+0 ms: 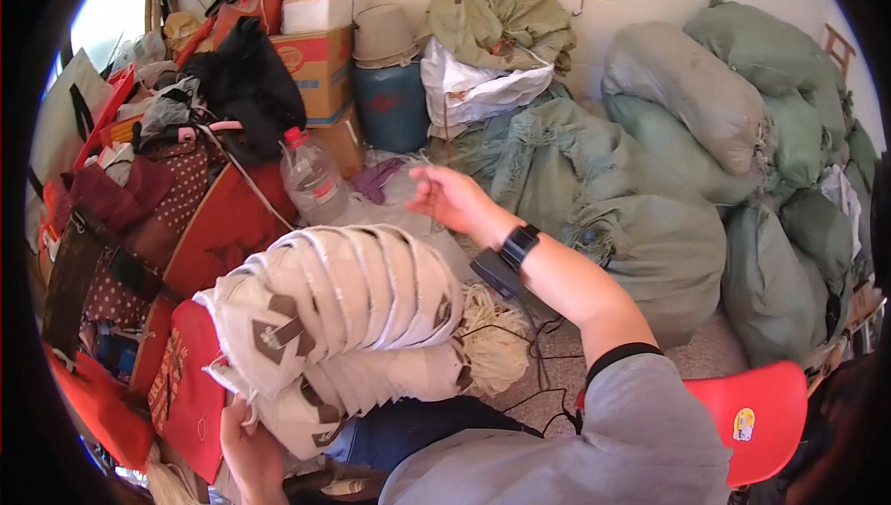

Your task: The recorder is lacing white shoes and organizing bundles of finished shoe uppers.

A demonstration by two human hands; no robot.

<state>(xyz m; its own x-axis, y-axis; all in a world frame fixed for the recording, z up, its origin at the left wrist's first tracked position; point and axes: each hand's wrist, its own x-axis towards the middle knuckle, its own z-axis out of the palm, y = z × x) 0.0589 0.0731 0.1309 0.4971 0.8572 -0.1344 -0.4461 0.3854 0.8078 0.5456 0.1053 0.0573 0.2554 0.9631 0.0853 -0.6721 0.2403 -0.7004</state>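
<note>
Two rows of nested beige shoe uppers (357, 287) with brown patches lie across my lap, the farther row standing higher. My left hand (249, 449) is at their near left end, its fingers curled against the edge of the lower row and partly hidden. Beyond the stack my right hand (450, 199) is raised in the air, fingers loosely bent and apart, with nothing visible in them. On that wrist sits a black watch (518, 246), beside a small black box (497, 273) with a cable. A bundle of cream strings (494, 338) hangs at the stack's right end.
A red printed cloth or bag (190, 394) lies left of the stack. Past it stand a clear bottle (314, 175), cardboard boxes (316, 73) and a blue bucket (390, 106). Stuffed green sacks (650, 254) fill the right. A red chair (756, 412) stands near my right elbow.
</note>
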